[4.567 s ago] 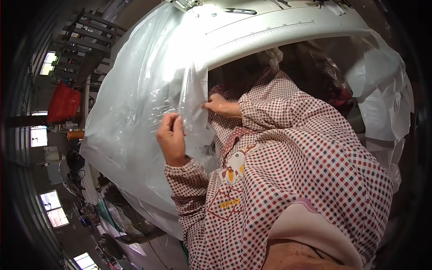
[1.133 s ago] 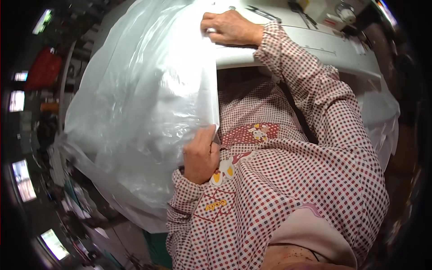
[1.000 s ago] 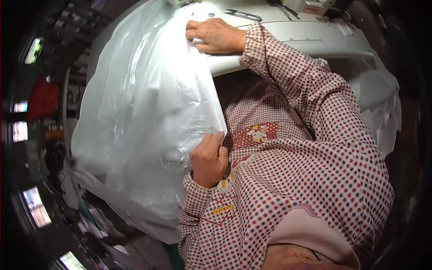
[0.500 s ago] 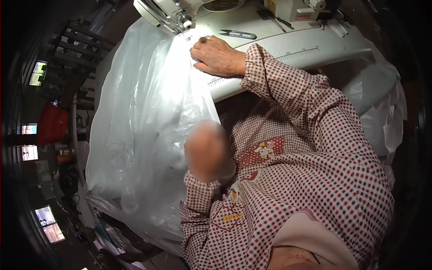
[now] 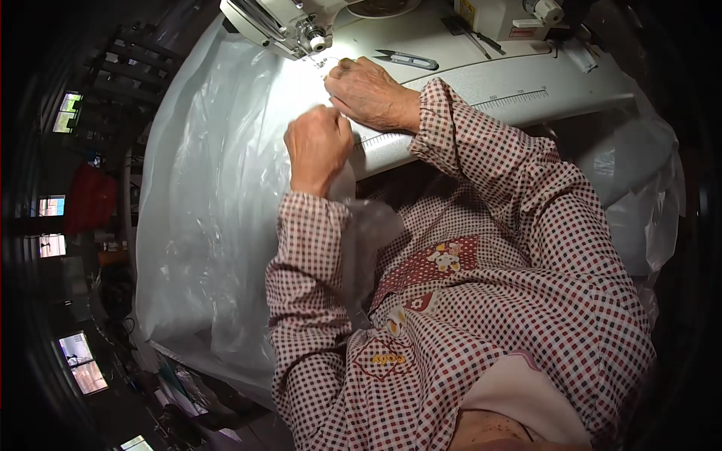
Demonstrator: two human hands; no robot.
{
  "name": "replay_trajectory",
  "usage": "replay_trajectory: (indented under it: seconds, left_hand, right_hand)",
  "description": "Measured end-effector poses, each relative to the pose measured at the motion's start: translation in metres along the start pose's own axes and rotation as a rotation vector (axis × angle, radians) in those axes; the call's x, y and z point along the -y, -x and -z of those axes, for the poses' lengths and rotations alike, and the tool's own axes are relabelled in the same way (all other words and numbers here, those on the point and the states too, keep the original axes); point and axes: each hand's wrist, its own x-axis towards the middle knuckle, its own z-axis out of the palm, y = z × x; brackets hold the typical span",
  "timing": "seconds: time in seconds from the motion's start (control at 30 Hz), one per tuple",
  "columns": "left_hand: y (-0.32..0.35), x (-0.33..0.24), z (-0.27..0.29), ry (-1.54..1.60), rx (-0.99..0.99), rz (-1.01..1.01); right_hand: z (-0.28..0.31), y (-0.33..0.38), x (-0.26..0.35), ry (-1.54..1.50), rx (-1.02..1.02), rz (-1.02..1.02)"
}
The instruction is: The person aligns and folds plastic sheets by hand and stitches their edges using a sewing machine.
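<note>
A large, translucent white plastic sheet (image 5: 218, 195) is spread in folds across the left of the sewing table and hangs down its front. My left hand (image 5: 317, 149) is closed on the sheet's edge, its fingers curled under and partly hidden. Just right of and beyond it, my right hand (image 5: 372, 94) has bent fingers pinched together at the sheet's edge, close to the needle area. The two hands almost touch. Above them at the far left stands the sewing machine head (image 5: 282, 26), its lamp glaring on the plastic.
Thread snips (image 5: 410, 60) lie beyond my right hand. A dark slim tool (image 5: 481, 41) rests by a white machine housing (image 5: 504, 19). A printed ruler (image 5: 511, 98) runs along the table's front edge. More clear plastic (image 5: 639, 173) hangs at the right.
My left hand has moved up from near my lap to beside my right hand, at the sheet's edge. My right hand stays near the needle area, with only a slight shift in view.
</note>
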Motion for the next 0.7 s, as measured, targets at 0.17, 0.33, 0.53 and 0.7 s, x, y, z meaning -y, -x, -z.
replay_trajectory:
  seconds: [0.17,0.33,0.53,0.7]
  left_hand:
    - [-0.029,0.019,-0.008,-0.075,-0.004,0.101]
    - [0.005,0.024,0.014,0.496,0.035,0.236]
    - [0.143,-0.022,0.032,0.108,-0.301,0.038]
    - [0.28,-0.023,0.003,0.065,-0.231,0.351]
  right_hand:
    - [-0.002,-0.002,-0.001,-0.051,-0.035,-0.018]
    - [-0.003,-0.004,0.005,-0.058,-0.025,-0.017]
    - [-0.006,0.003,0.006,0.041,0.071,-0.087]
    - [-0.007,0.055,0.044,-0.223,-0.145,-0.079]
